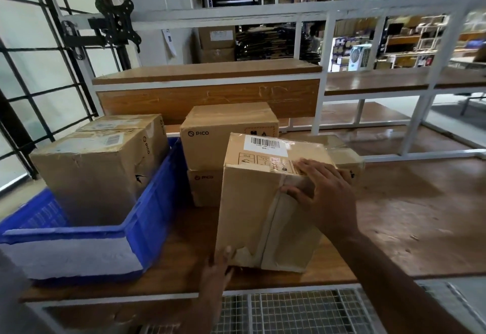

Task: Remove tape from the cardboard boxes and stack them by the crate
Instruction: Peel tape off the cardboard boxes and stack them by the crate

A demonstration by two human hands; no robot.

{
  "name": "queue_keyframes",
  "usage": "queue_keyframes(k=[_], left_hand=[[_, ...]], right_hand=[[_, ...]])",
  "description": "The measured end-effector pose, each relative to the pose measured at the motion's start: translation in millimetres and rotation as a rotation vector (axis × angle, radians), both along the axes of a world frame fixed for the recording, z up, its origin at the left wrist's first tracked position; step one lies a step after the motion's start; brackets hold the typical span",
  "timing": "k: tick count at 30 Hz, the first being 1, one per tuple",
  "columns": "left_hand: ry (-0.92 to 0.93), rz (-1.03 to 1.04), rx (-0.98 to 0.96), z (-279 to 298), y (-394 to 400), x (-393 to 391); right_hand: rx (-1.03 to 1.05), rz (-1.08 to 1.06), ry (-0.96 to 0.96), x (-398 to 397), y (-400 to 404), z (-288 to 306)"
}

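Both hands on taped cardboard box, L & R

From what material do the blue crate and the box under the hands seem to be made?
Blue crate: apparently moulded plastic, smooth walls, a perforated end. Front box: brown matte cardboard with creased, torn corners and glossy clear tape along its seam.

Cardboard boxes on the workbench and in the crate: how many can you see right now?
5. Two sit in the blue crate: front box, rear box. Two stacked beside it: upper box, lower box. One under both hands: held box. Others may be hidden behind.
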State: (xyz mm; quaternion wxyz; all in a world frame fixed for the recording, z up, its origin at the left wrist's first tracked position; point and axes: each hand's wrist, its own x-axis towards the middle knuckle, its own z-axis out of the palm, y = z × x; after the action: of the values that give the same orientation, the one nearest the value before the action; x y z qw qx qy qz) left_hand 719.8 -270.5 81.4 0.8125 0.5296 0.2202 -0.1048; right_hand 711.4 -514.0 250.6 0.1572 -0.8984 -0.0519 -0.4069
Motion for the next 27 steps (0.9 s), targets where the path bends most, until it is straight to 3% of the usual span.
queue_keyframes(k=[5, 10, 22, 27], left_hand=[[-0.044, -0.32, -0.056, 5, -24, -5], [-0.095, -0.524, 0.103, 10, -55, -2], [-0.767, -0.204, 0.547, 55, -138, -8], [-0.869, -0.197, 0.72, 77, -185, -3]], right_hand=[[0.105, -0.102, -0.03, -6, -23, -7], [0.199, -0.179, -0.064, -15, -51, -20], [0.637, -0.324, -0.029, -17, -166, -50], [0.66, -0.321, -0.013, -7, -220, -51]])
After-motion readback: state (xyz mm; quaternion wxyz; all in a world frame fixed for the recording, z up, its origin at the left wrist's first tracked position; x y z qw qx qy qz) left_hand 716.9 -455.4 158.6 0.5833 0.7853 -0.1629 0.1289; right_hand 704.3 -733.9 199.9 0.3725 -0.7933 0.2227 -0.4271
